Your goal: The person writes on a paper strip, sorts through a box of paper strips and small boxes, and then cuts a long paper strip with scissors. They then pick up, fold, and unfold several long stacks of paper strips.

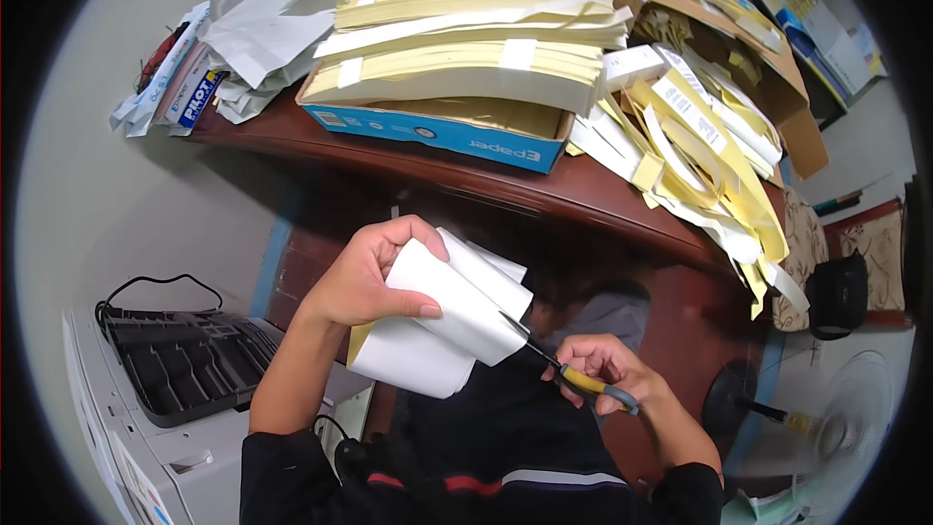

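My left hand [384, 272] grips a curled piece of white paper [452, 306], thumb on the near face and fingers behind it. The paper bends into several folds, and a yellowish patch shows at its lower left edge. In my right hand [607, 369] is a pair of scissors [583, 382] with yellow and grey handles. Their dark blades point up and left and reach the right edge of the paper. How far the blades are apart is hard to make out. Both hands are held above my lap, in front of the desk.
On the brown desk [408, 160] a blue box [437, 136] carries stacked yellowish envelopes [466, 58]. Paper strips [700, 136] hang over the desk's right edge, beside a cardboard box [777, 49]. A grey printer [185, 379] stands at left, a fan [846, 418] at lower right.
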Demonstrator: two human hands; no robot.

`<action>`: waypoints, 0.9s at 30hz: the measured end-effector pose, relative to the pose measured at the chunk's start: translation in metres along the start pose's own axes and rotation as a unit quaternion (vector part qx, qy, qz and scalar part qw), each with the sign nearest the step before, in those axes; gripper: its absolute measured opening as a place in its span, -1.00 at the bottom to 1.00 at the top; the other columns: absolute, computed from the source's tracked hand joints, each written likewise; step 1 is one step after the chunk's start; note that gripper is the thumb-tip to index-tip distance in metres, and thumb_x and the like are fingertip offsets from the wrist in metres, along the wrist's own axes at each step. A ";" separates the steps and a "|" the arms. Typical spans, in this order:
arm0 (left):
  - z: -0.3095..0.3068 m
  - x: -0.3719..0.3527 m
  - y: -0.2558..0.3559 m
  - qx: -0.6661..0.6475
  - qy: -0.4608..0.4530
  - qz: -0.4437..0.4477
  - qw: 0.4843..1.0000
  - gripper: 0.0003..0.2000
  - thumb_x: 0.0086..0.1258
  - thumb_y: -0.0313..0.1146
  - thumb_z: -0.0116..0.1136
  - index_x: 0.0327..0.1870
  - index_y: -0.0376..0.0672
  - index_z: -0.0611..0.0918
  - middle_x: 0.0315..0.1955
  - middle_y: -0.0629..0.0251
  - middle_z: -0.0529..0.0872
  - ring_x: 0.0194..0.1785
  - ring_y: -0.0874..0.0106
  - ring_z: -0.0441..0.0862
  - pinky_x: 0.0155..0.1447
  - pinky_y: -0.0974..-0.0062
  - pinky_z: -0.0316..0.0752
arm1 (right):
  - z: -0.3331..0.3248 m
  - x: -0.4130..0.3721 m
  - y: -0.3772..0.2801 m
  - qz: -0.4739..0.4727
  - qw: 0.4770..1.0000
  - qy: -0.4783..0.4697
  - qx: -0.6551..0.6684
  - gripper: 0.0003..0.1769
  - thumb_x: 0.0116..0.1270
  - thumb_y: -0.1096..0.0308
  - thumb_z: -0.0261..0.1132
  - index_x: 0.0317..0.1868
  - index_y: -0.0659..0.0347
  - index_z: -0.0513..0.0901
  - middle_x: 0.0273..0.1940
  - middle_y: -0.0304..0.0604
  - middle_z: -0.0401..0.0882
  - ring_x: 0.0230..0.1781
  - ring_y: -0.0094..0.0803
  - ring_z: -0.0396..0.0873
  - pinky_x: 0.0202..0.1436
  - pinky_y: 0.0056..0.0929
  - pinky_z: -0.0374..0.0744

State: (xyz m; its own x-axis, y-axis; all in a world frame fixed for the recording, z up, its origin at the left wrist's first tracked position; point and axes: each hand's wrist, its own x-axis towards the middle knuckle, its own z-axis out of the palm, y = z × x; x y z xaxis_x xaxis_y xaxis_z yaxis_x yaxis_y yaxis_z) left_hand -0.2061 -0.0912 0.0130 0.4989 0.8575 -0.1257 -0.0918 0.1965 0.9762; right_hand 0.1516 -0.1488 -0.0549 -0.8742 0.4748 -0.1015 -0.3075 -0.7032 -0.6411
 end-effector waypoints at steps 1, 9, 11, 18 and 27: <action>0.002 0.002 -0.003 -0.002 -0.009 -0.003 1.000 -0.52 0.10 -0.67 0.57 0.05 -0.22 0.62 -0.12 0.37 0.74 -0.04 0.62 0.67 0.08 0.58 0.59 | -0.001 -0.002 0.002 0.006 1.000 0.000 -0.002 -0.24 0.08 0.33 0.71 0.22 0.41 0.52 -0.26 -0.24 0.60 -0.32 -0.61 0.55 -0.28 -0.67 0.43; 0.004 0.010 -0.003 0.013 -0.045 -0.020 0.999 -0.52 0.07 -0.69 0.58 0.02 -0.24 0.64 -0.13 0.36 0.76 -0.05 0.62 0.69 0.05 0.59 0.60 | 0.001 -0.006 0.020 -0.022 1.000 0.001 -0.022 -0.21 0.08 0.37 0.72 0.24 0.38 0.47 -0.21 -0.24 0.61 -0.29 -0.64 0.52 -0.25 -0.66 0.40; 0.001 0.010 -0.001 0.028 -0.050 -0.021 0.998 -0.52 0.06 -0.69 0.58 0.03 -0.24 0.64 -0.14 0.36 0.76 -0.05 0.62 0.69 0.05 0.59 0.60 | 0.006 -0.007 0.021 -0.030 0.999 0.017 -0.032 -0.22 0.10 0.44 0.71 0.25 0.37 0.45 -0.18 -0.25 0.61 -0.26 -0.67 0.51 -0.23 -0.67 0.38; 0.007 0.010 0.007 0.006 -0.044 -0.043 0.998 -0.49 0.01 -0.66 0.64 -0.01 -0.23 0.63 -0.18 0.38 0.77 -0.13 0.67 0.68 -0.04 0.65 0.57 | 0.016 -0.008 0.023 -0.044 0.996 0.038 -0.073 -0.27 0.11 0.60 0.66 0.24 0.35 0.46 -0.16 -0.28 0.62 -0.23 -0.77 0.47 -0.23 -0.72 0.34; 0.009 0.013 0.008 0.022 -0.067 -0.038 0.997 -0.52 0.05 -0.67 0.62 0.00 -0.26 0.62 -0.18 0.33 0.79 -0.13 0.63 0.72 -0.04 0.62 0.60 | 0.020 -0.016 0.033 -0.029 0.991 0.061 -0.113 -0.32 0.14 0.65 0.62 0.22 0.35 0.46 -0.18 -0.32 0.62 -0.29 -0.83 0.40 -0.30 -0.74 0.27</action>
State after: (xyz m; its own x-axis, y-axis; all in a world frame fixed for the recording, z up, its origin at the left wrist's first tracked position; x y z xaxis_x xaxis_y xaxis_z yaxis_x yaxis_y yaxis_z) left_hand -0.1923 -0.0824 0.0210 0.6144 0.7687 -0.1779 -0.0129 0.2352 0.9719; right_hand 0.1480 -0.1904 -0.0593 -0.8014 0.5811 -0.1415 -0.2520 -0.5427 -0.8012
